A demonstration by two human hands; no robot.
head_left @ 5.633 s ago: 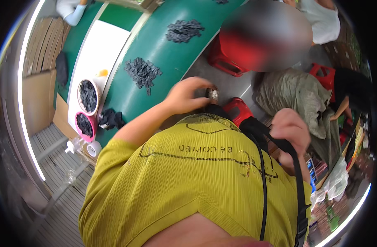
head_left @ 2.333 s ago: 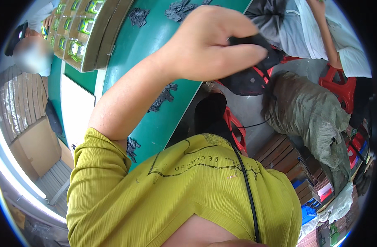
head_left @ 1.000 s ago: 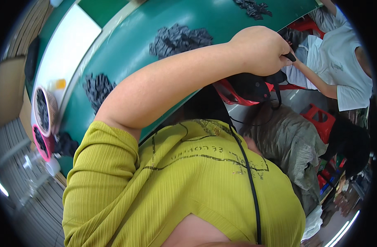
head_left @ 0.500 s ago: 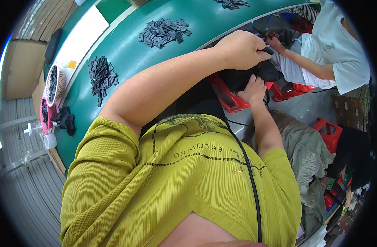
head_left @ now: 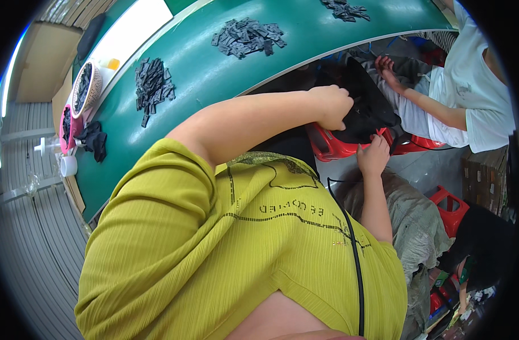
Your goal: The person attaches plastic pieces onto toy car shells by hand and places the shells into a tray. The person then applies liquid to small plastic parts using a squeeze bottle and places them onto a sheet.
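Note:
A limp black bag-like thing [head_left: 364,107] lies over a red plastic stool [head_left: 327,146] to the right of the table. My left hand [head_left: 332,107] is curled at its left side, fingers bent downward. Whatever lies inside that hand is hidden. Lower down, my right hand [head_left: 374,156] has its fingers bent at the bag's near edge, beside a red part of the stool, and seems to grip the edge. The inside of the bag is too dark to make out.
On the green table [head_left: 191,73] lie several piles of small black pieces, one nearby [head_left: 151,85]. A perforated basket [head_left: 86,89] and a pink basket [head_left: 69,127] hold more. At right sits a person in white [head_left: 446,107]; a grey-green sack [head_left: 415,221] is near my right arm.
My left hand has drawn down and back from the bag's upper part. My right hand has shifted right and down along its edge. The other person's hand has lifted. The whole view has swung slightly.

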